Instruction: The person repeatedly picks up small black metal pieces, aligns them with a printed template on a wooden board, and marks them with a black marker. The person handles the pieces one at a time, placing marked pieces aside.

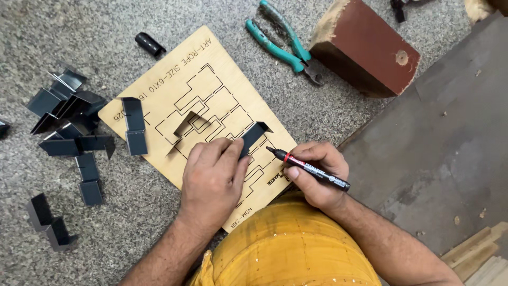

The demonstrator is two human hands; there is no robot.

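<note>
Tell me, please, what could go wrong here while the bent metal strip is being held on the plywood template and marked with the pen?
The left hand covers most of the metal strip, so it may shift under the marker and the mark land off.
The uncapped tip may also stain the plywood template.
The bent strip's edges look sharp and may nick the fingers pressing it.
</note>
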